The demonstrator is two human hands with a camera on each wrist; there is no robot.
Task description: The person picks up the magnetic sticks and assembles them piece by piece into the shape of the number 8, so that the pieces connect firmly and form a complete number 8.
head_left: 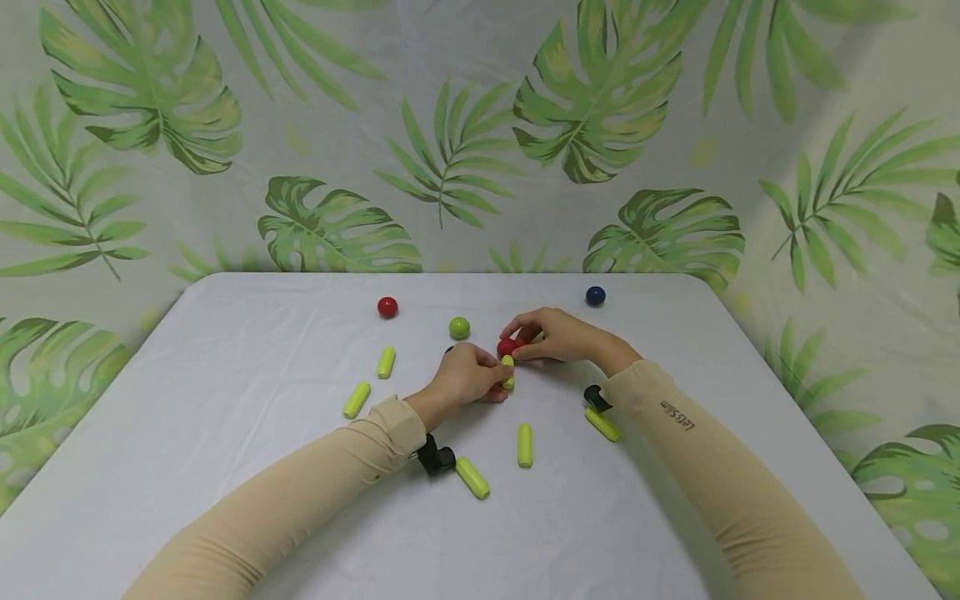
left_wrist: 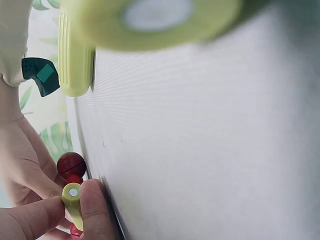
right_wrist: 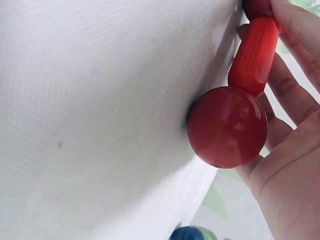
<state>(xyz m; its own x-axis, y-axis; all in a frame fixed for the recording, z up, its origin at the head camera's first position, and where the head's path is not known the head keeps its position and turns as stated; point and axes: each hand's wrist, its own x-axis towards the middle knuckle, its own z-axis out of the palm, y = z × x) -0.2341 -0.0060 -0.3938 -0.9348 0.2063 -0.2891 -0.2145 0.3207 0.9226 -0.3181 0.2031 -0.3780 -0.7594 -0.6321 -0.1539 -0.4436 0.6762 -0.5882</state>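
Between thumb and fingertips my left hand (head_left: pixel 461 375) pinches a yellow-green magnetic rod (left_wrist: pixel 72 205), whose end shows a pale round magnet. My right hand (head_left: pixel 558 335) grips a red ball (head_left: pixel 507 347) with its fingertips, right at the far end of the yellow-green rod. From that ball a red rod (right_wrist: pixel 254 56) leads to a second red ball (right_wrist: pixel 227 127), which sits below the right palm, close to the tabletop. In the head view, the right fingers hide most of the red rod. Both hands meet near the middle of the white table.
Several loose yellow-green rods (head_left: pixel 525 446) lie around the hands. Farther back are a red ball (head_left: pixel 387 307), a green ball (head_left: pixel 460 327) and a blue ball (head_left: pixel 596 296). A dark ball (head_left: pixel 449 348) peeks out behind the left hand. Leaf-print cloth (head_left: pixel 450 167) hangs behind the table.
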